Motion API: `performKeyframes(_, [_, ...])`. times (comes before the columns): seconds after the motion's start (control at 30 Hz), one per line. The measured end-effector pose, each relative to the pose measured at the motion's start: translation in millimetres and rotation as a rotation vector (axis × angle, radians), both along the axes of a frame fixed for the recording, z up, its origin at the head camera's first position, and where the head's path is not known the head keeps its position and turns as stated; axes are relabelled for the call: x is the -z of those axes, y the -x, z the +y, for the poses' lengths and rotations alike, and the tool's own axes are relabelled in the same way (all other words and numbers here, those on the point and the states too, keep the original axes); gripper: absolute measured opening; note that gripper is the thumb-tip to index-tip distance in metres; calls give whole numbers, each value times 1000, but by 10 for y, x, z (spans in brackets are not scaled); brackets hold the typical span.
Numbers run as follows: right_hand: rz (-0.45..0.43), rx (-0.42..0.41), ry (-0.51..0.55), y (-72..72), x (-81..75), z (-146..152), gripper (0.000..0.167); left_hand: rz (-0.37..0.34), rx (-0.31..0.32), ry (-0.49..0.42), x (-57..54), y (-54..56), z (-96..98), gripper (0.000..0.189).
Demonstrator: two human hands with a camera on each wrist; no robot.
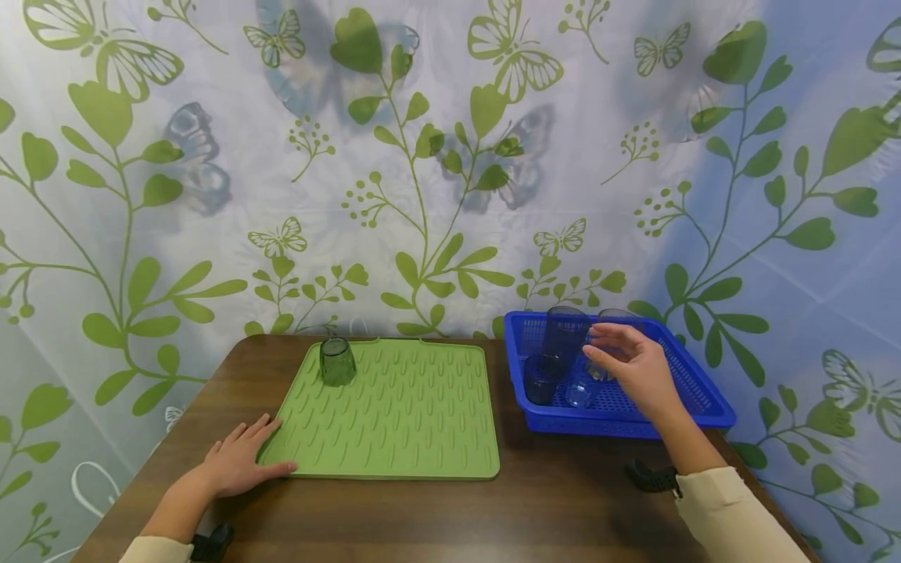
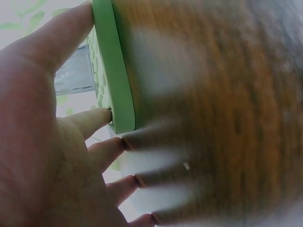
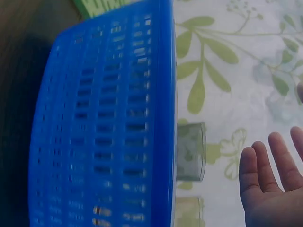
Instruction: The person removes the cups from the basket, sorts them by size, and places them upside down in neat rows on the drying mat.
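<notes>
On a brown wooden table (image 1: 422, 516), a person's right hand (image 1: 629, 367) hovers over a blue perforated plastic basket (image 1: 598, 423), fingers loosely bent, thumb apart, grasping nothing. Beside it in the basket stand a tall dark-tinted glass (image 1: 563, 335), a short dark tumbler (image 1: 541, 381) and a clear glass (image 1: 580, 390). The left hand (image 1: 238, 460) lies with fingers spread, gripping nothing, at the near-left corner of a lime-green ridged mat (image 1: 415, 418). I'd judge a straight upward lift best, avoiding neighbouring glasses and the basket's raised rim. Bare wood separates basket from mat; right of the mat's green-tinted glass (image 1: 338, 363) is open room.
</notes>
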State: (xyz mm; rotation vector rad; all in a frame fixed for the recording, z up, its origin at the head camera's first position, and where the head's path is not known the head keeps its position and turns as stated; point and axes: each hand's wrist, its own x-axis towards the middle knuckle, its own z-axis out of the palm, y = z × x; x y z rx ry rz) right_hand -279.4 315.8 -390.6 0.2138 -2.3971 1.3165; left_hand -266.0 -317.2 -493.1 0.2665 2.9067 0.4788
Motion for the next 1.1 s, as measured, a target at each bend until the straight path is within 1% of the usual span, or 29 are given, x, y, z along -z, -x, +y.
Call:
performKeyframes(0.13, [-57, 13, -48, 26, -10, 90, 54, -3, 1, 4, 12, 0, -1, 101])
performKeyframes(0.3, [-143, 15, -97, 68, -19, 194, 61, -1, 4, 23, -10, 3, 12, 101])
performKeyframes(0.53, [-263, -30, -133, 130, -5, 316, 73, 3, 2, 32, -37, -9, 28, 100])
performKeyframes(0.7, [-336, -55, -181, 196, 31, 395, 79, 7, 4, 26, -42, -15, 30, 101])
performKeyframes(0.9, [-382, -95, -221, 258, 59, 474, 85, 10, -7, 24, -21, -5, 20, 102])
performKeyframes(1.1, [-401, -124, -251, 307, 82, 541, 83, 17, 1, 41, -23, 6, 22, 101])
